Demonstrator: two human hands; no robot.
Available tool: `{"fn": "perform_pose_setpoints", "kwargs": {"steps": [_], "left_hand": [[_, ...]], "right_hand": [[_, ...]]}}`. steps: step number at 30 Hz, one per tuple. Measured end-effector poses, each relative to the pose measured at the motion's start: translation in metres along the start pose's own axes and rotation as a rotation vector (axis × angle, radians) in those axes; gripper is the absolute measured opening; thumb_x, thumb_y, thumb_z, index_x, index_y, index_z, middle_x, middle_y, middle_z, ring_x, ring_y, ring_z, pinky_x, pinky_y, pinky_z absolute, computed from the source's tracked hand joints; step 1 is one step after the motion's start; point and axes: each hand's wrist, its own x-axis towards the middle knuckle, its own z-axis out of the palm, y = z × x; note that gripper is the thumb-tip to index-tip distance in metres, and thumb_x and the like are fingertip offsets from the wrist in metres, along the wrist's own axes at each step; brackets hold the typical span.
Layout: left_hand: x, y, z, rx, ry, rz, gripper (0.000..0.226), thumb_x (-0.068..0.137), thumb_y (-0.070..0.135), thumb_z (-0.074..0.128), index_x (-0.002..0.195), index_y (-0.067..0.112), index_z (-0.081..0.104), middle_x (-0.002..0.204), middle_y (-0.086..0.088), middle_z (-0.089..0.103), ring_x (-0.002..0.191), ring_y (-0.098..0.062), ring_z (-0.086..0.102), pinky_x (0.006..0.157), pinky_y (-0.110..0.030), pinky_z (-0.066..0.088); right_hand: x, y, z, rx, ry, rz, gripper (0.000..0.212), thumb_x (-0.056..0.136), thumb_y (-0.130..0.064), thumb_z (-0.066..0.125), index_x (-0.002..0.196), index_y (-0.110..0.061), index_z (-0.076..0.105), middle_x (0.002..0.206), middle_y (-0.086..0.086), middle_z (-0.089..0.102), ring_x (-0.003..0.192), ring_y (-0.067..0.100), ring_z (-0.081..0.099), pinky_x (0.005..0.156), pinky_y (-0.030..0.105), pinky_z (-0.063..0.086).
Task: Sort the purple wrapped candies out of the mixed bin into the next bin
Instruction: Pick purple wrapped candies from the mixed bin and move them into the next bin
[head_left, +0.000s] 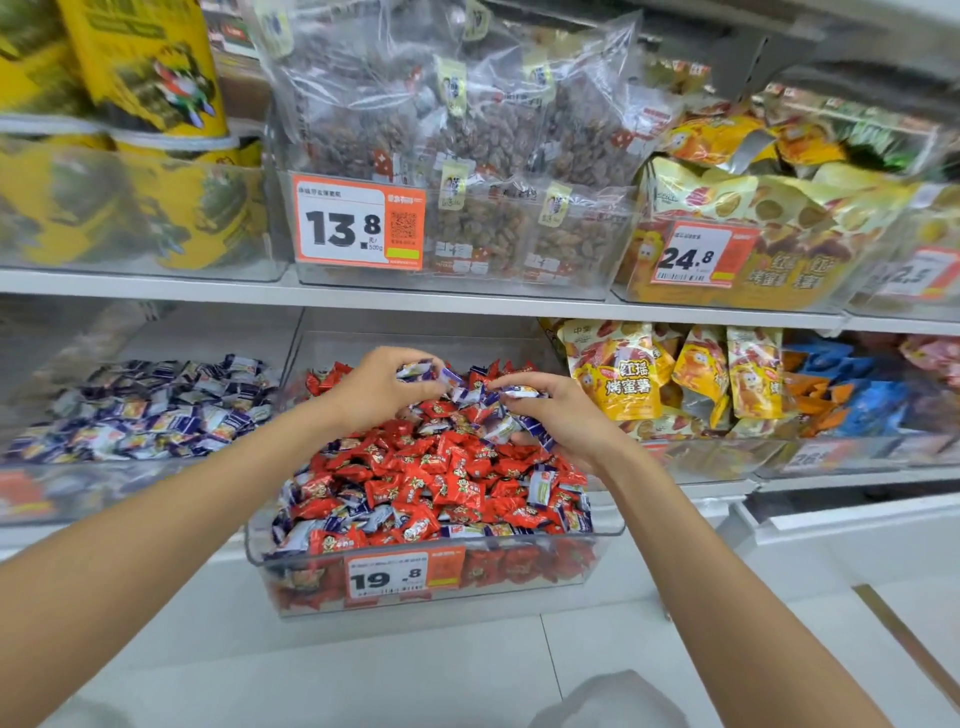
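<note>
- Two hands meet over the rear half of the mixed bin (605, 535), a clear tub standing forward of the lower shelf (675, 488) and heaped with red candies (415, 478) and scattered purple ones.
- The left hand (382, 389) has its grip curled round a bunch of purple candies (420, 370). The wrappers poke out to the right between thumb and fingers, too blurred to tell which way each long axis lies.
- The right hand (563, 418) pinches a single purple candy (520, 391) between thumb and forefinger. Its long axis is roughly level, running left to right, with the free end towards the left hand. The lower fingers are curled over more purple wrappers in the heap.
- Both grips are near each other, just apart, above the pile.
- The next bin (130, 483), to the left on the same shelf, holds sorted purple candies (145, 410) lying every way.
- A price tag (387, 577) reading 19.8 sits on the mixed bin's front wall.
</note>
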Motion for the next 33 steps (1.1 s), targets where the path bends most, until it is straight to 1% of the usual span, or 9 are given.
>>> {"fn": "perform_pose_setpoints", "kwargs": {"steps": [3, 6, 11, 14, 17, 19, 24, 30, 33], "left_hand": [[-0.024, -0.001, -0.024, -0.037, 0.006, -0.071, 0.017, 0.088, 0.031, 0.069, 0.104, 0.029, 0.068, 0.069, 0.008, 0.064, 0.047, -0.007, 0.042, 0.044, -0.016, 0.029], [-0.050, -0.005, -0.042, -0.049, -0.012, -0.076, 0.019, 0.086, 0.032, 0.071, 0.105, 0.032, 0.069, 0.093, -0.014, 0.069, 0.064, -0.014, 0.049, 0.053, -0.020, 0.036], [-0.088, -0.018, -0.074, -0.068, 0.058, -0.081, 0.023, 0.086, 0.030, 0.071, 0.108, 0.027, 0.071, 0.111, 0.013, 0.069, 0.089, 0.001, 0.064, 0.078, -0.016, 0.044], [-0.107, -0.036, -0.101, -0.109, 0.162, -0.103, 0.016, 0.086, 0.031, 0.071, 0.102, 0.031, 0.072, 0.100, 0.017, 0.070, 0.080, -0.009, 0.063, 0.075, -0.023, 0.044], [-0.121, -0.061, -0.126, -0.123, 0.273, -0.124, 0.011, 0.089, 0.027, 0.069, 0.100, 0.029, 0.068, 0.100, 0.022, 0.063, 0.079, -0.003, 0.058, 0.065, -0.008, 0.042], [-0.126, -0.081, -0.147, -0.091, 0.310, -0.182, 0.015, 0.091, 0.029, 0.065, 0.106, 0.026, 0.065, 0.108, 0.023, 0.059, 0.089, -0.002, 0.057, 0.066, -0.003, 0.041], [-0.117, -0.119, -0.203, 0.076, 0.427, -0.341, 0.057, 0.095, 0.032, 0.060, 0.142, 0.005, 0.044, 0.151, -0.006, 0.040, 0.133, -0.024, 0.043, 0.101, -0.033, 0.037], [-0.105, -0.151, -0.233, 0.288, 0.283, -0.427, 0.047, 0.081, 0.035, 0.076, 0.121, 0.017, 0.062, 0.127, -0.005, 0.062, 0.108, -0.024, 0.061, 0.090, -0.035, 0.049], [-0.110, -0.154, -0.225, 0.427, 0.231, -0.393, 0.035, 0.084, 0.023, 0.074, 0.118, 0.017, 0.066, 0.125, -0.006, 0.064, 0.109, -0.025, 0.061, 0.088, -0.033, 0.048]], "right_hand": [[-0.005, -0.012, 0.021, 0.004, -0.046, -0.017, 0.024, 0.094, -0.007, 0.062, 0.113, -0.016, 0.071, 0.135, 0.006, 0.052, 0.089, 0.012, 0.067, 0.063, 0.022, 0.057], [-0.006, -0.021, 0.051, 0.041, -0.109, 0.011, 0.030, 0.092, -0.010, 0.064, 0.122, -0.007, 0.065, 0.129, 0.012, 0.059, 0.081, 0.012, 0.067, 0.063, 0.020, 0.056], [-0.005, -0.033, 0.103, -0.020, -0.157, -0.016, 0.026, 0.090, -0.015, 0.067, 0.112, -0.001, 0.069, 0.116, 0.017, 0.067, 0.085, 0.018, 0.064, 0.065, 0.021, 0.056], [-0.007, -0.048, 0.136, -0.094, -0.169, -0.152, 0.022, 0.091, -0.016, 0.067, 0.108, -0.001, 0.071, 0.104, 0.001, 0.069, 0.076, 0.004, 0.065, 0.063, 0.015, 0.052], [-0.001, -0.065, 0.170, -0.163, -0.162, -0.321, 0.012, 0.092, -0.016, 0.066, 0.102, -0.013, 0.073, 0.089, -0.011, 0.066, 0.071, -0.002, 0.062, 0.069, 0.019, 0.052], [0.014, -0.073, 0.196, -0.262, -0.178, -0.388, 0.020, 0.092, -0.019, 0.066, 0.110, -0.014, 0.072, 0.099, -0.004, 0.061, 0.079, 0.008, 0.059, 0.077, 0.024, 0.053], [0.067, -0.078, 0.264, -0.639, -0.296, -0.410, 0.034, 0.093, -0.022, 0.065, 0.126, -0.015, 0.064, 0.121, -0.001, 0.055, 0.099, 0.023, 0.060, 0.082, 0.028, 0.053], [0.123, -0.060, 0.302, -0.823, -0.550, -0.213, 0.073, 0.085, -0.024, 0.075, 0.148, -0.028, 0.038, 0.156, 0.003, 0.031, 0.136, 0.023, 0.041, 0.106, 0.033, 0.038], [0.124, -0.057, 0.288, -0.936, -0.558, -0.273, 0.058, 0.088, -0.020, 0.071, 0.142, -0.021, 0.049, 0.148, 0.004, 0.044, 0.132, 0.020, 0.044, 0.103, 0.028, 0.036]]}}
